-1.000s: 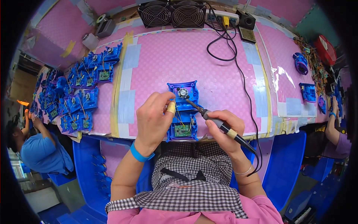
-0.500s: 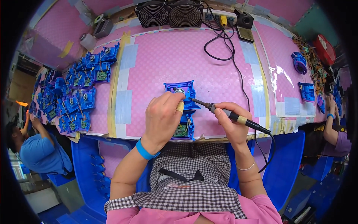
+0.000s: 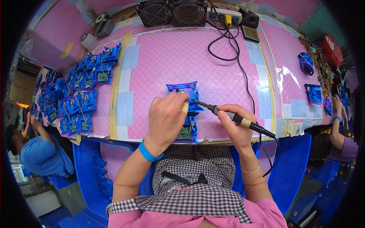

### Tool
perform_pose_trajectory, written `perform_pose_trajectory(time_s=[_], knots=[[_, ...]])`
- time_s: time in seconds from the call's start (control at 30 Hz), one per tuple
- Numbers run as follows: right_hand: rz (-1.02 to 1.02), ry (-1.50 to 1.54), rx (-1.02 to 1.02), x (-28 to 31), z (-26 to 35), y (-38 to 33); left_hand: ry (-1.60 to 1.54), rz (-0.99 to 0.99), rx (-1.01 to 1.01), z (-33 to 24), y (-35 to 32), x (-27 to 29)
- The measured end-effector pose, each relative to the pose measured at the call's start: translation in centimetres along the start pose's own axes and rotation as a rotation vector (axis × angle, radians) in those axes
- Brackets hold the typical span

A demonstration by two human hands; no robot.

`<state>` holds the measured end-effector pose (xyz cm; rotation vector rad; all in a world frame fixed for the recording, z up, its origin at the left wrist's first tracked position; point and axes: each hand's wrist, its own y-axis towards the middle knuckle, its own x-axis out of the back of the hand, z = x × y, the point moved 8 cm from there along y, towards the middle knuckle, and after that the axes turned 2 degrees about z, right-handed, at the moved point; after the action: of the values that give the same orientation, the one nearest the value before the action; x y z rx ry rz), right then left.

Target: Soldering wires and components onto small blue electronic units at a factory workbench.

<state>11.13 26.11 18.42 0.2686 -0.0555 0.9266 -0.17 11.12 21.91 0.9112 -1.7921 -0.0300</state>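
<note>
A blue plastic housing (image 3: pixel 193 88) with a round metal speaker lies on the pink table mat in front of me. Over its lower left part is my left hand (image 3: pixel 167 116), its thumb and fingers pinched together. What the pinch holds is hidden. Pen-like in my right hand (image 3: pixel 236 125) sits a soldering iron (image 3: pixel 224 112), its tip pointing left and meeting the housing beside my left fingertips. Just below, close to the table edge, another blue housing part (image 3: pixel 193 131) holds a green circuit board (image 3: pixel 184 133), partly covered by my left hand.
Many blue housings (image 3: pixel 78 102) with boards and wires crowd the left side. Two fans (image 3: pixel 173 14) and a power strip (image 3: pixel 224 17) stand at the back; a black cord (image 3: pixel 243 72) runs down the right. Blue bins (image 3: pixel 85 167) flank my lap. Co-workers sit at both sides.
The housing and my left hand have shifted very slightly left. The iron's tip stays at the housing, and my right hand is almost still.
</note>
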Motion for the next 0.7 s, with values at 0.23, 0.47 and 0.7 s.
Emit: perform_pose_trajectory(time_s=[0.23, 0.47, 0.7], knots=[[-0.036, 0.091, -0.032, 0.8, -0.3, -0.2, -0.362, -0.178, 0.55, 5.8, -3.2, 2.4], [-0.04, 0.049, -0.022, 0.9, -0.4, 0.0, -0.142, -0.128, 0.319, 3.4, -1.8, 1.4], [0.002, -0.024, 0.134, 0.2, 0.6, -0.1, -0.61, -0.092, 0.584, 3.9, -2.1, -0.5]])
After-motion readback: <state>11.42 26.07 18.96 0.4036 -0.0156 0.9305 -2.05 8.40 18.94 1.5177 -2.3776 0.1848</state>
